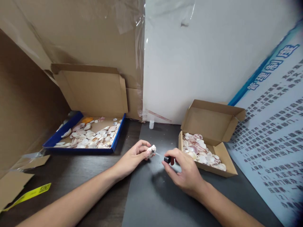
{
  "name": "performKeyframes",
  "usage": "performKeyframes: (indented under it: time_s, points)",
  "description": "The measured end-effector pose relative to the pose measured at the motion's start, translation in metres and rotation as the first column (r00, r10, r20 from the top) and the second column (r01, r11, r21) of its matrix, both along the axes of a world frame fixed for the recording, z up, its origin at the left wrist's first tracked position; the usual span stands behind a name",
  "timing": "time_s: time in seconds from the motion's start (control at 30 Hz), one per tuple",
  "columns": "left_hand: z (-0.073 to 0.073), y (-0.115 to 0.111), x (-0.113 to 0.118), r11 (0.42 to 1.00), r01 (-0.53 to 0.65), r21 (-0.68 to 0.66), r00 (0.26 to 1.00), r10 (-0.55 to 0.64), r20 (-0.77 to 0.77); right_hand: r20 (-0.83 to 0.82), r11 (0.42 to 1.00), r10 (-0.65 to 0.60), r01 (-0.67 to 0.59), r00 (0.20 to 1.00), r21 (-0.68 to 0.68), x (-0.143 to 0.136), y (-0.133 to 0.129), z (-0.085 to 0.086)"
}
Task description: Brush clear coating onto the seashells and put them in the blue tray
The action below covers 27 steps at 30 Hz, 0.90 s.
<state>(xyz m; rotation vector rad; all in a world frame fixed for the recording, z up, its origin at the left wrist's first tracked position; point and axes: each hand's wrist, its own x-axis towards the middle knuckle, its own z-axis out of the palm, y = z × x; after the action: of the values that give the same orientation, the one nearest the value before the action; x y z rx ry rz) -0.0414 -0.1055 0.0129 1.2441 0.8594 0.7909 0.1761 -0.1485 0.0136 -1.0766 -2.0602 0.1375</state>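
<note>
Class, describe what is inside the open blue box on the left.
Many pale shells and one orange piece lie inside the blue box. Whatever lies beneath the heaped shells is hidden.

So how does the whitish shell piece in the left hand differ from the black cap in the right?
The whitish shell piece looks rough and ridged; the black cap looks smooth. The whitish shell piece is irregular, while the black cap is stubby with a thin, pale stem pointing toward the shell. Both are gripped, by the left hand and right hand respectively.
</note>
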Motion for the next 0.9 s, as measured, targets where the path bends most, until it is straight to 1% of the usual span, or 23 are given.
performKeyframes:
  time_s: [0.1,0.17,0.23,0.3,0.43,0.5,0.57,0.67,0.73,0.8,0.83,0.9]
  points:
    - [0.0026,0.0007,-0.0001,1.000,0.023,0.004,0.999,-0.022,-0.042,0.029,0.998,-0.053,0.054,0.998,-0.014,0.0001,0.0006,-0.0006]
    - [0.0031,0.0007,0.0001,1.000,0.031,-0.006,0.998,-0.031,-0.047,0.008,0.998,-0.069,0.069,0.998,-0.002,0.0004,0.0006,-0.0005]
    - [0.0028,0.0003,0.0006,0.999,0.029,-0.020,0.999,-0.030,-0.039,-0.021,0.999,-0.030,0.030,0.999,0.015,0.0006,0.0000,-0.0001]
    - [0.0020,-0.0006,0.0012,0.999,0.033,-0.040,0.999,-0.034,-0.022,-0.013,1.000,-0.002,0.003,1.000,0.020,0.0007,-0.0005,0.0004]
    - [0.0001,-0.0024,0.0024,0.997,0.039,-0.069,0.999,-0.038,0.014,-0.009,0.999,-0.044,0.044,0.999,0.016,0.0007,-0.0006,0.0007]
    - [-0.0009,-0.0024,0.0024,0.996,0.043,-0.084,0.999,-0.042,0.020,-0.021,1.000,-0.003,0.003,1.000,0.017,0.0006,-0.0005,0.0007]
    - [-0.0020,-0.0020,0.0022,0.993,0.054,-0.106,0.998,-0.051,0.028,0.003,1.000,0.020,-0.020,1.000,0.001,0.0006,-0.0003,0.0009]
    - [-0.0033,-0.0015,0.0018,0.988,0.076,-0.135,0.997,-0.071,0.041,0.018,0.999,-0.027,0.027,0.999,-0.023,0.0009,-0.0002,0.0014]
    - [-0.0035,-0.0015,0.0018,0.987,0.086,-0.135,0.996,-0.080,0.050,-0.016,1.000,0.015,-0.015,1.000,-0.016,0.0013,-0.0004,0.0014]
    - [-0.0033,-0.0017,0.0020,0.990,0.074,-0.123,0.996,-0.067,0.055,-0.013,0.997,0.071,-0.071,0.997,-0.020,0.0016,-0.0005,0.0009]
    - [-0.0032,-0.0017,0.0022,0.992,0.060,-0.115,0.997,-0.054,0.053,0.004,0.997,0.072,-0.072,0.997,-0.030,0.0017,-0.0004,0.0006]
    - [-0.0031,-0.0017,0.0027,0.994,0.029,-0.101,0.999,-0.025,0.043,0.027,0.999,0.024,-0.022,0.999,-0.048,0.0019,-0.0001,0.0000]
